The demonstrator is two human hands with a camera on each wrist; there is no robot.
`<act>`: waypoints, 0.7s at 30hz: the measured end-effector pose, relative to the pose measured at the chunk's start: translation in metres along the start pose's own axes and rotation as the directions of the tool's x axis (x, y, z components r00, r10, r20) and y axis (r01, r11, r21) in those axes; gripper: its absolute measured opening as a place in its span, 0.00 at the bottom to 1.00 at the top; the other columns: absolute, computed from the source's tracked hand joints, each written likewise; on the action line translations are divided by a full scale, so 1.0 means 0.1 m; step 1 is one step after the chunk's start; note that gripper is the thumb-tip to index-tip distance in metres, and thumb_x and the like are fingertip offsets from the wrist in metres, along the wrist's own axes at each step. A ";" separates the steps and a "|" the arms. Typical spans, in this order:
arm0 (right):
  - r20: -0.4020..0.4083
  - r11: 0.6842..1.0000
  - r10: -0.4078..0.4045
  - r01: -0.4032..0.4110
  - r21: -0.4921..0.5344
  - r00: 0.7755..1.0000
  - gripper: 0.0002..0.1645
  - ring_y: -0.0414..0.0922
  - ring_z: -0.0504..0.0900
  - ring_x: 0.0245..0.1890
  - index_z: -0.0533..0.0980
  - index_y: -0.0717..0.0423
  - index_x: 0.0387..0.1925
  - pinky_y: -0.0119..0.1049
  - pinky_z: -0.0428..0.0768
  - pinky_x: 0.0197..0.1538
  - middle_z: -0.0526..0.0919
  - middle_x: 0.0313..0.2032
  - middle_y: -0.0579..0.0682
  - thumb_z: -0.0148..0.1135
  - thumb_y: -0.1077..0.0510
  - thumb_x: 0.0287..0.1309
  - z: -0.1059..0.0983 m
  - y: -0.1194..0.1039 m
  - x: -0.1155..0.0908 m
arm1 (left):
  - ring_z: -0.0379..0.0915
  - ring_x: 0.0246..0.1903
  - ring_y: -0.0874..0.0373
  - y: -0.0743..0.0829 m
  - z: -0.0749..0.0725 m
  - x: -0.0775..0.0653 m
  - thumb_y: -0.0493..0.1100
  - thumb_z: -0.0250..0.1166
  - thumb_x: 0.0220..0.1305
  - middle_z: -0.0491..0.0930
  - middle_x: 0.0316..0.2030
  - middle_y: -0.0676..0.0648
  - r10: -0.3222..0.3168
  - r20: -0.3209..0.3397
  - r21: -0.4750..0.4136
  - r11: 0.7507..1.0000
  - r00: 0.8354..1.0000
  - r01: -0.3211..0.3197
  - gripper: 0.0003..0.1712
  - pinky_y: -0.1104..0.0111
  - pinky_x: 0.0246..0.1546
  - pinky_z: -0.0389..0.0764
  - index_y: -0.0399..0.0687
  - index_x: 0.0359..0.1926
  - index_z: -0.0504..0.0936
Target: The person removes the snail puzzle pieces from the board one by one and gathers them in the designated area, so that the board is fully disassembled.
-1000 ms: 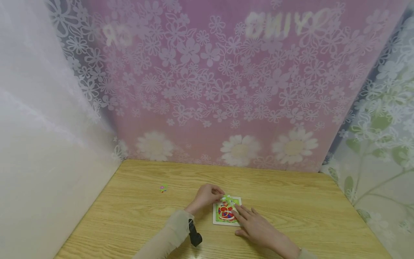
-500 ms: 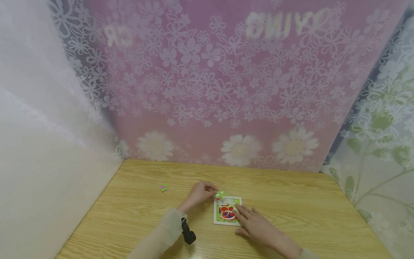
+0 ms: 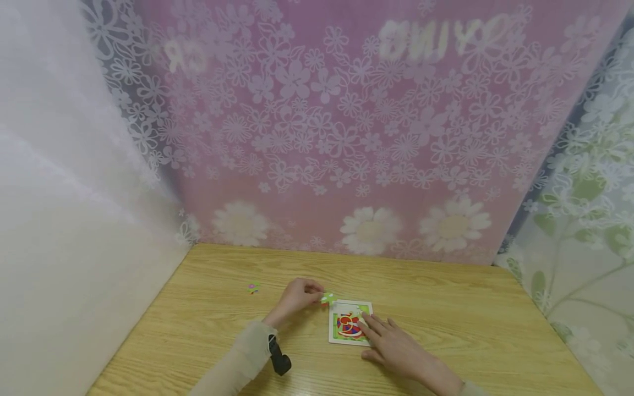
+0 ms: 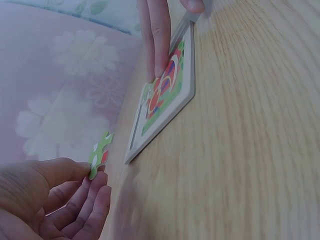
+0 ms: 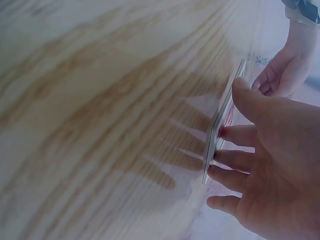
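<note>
A green jigsaw piece (image 3: 328, 298) with white and red patches is pinched between the thumb and fingers of my left hand (image 3: 298, 297), just off the upper left corner of a puzzle board (image 3: 331, 330). The left wrist view shows the piece (image 4: 99, 155) held by its edge, apart from the white-framed board (image 4: 165, 119). Red, blue and green pieces fill the board's lower part, while a pale bare strip shows along its top. My right hand (image 3: 396, 346) lies with fingers extended over the board's right side, fingertips on it; in the right wrist view the hand (image 5: 270, 160) spans its edge.
Another small jigsaw piece (image 3: 253, 287), green with pink, lies on the wooden table (image 3: 421, 291) to the left. A black strap with a camera (image 3: 279, 357) hangs at my left wrist. A pink flowered curtain (image 3: 317, 137) stands behind the table, with pale walls at both sides.
My left hand has lifted the green piece from the board's top left area and drawn it left, past the frame. The right hand stays in place on the board.
</note>
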State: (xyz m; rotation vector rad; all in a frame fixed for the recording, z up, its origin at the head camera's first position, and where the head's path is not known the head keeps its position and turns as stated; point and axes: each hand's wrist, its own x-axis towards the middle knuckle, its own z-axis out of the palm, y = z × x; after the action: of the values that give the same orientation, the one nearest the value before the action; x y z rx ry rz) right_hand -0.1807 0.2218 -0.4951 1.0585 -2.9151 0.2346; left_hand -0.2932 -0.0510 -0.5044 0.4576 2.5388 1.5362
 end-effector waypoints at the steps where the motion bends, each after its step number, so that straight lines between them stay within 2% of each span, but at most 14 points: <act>1: -0.003 1.000 -0.003 0.003 -0.001 1.000 0.38 0.65 0.70 0.68 0.69 0.66 0.69 0.65 0.70 0.64 0.67 0.71 0.67 0.53 0.40 0.73 0.00 0.00 0.00 | 0.82 0.32 0.57 -0.01 -0.01 -0.01 0.38 0.68 0.67 0.86 0.32 0.48 -0.001 -0.002 0.002 1.000 1.000 0.001 0.06 0.64 0.35 0.86 0.40 0.41 0.88; 10: 0.004 1.000 -0.002 0.002 0.020 1.000 0.38 0.65 0.69 0.68 0.68 0.66 0.70 0.66 0.69 0.64 0.66 0.71 0.67 0.53 0.41 0.74 0.00 0.00 0.00 | 0.85 0.30 0.57 -0.18 -0.12 -0.03 0.40 0.69 0.67 0.87 0.33 0.48 0.037 -0.014 0.040 0.999 0.999 -0.036 0.06 0.69 0.30 0.84 0.43 0.41 0.89; 21: -0.011 1.000 -0.012 0.012 0.008 1.000 0.38 0.64 0.70 0.67 0.68 0.66 0.70 0.65 0.70 0.63 0.67 0.71 0.66 0.53 0.40 0.74 0.02 0.02 -0.01 | 0.85 0.32 0.53 -0.29 -0.38 -0.06 0.41 0.69 0.67 0.87 0.33 0.47 -0.021 -0.062 -0.021 1.000 0.998 0.020 0.07 0.65 0.32 0.87 0.42 0.41 0.88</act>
State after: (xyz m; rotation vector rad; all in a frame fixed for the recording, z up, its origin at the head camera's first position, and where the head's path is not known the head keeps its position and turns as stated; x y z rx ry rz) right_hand -0.1811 0.2235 -0.4971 1.0717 -2.9003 0.2518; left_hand -0.3031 -0.0972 -0.5127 0.3858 2.5621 1.5920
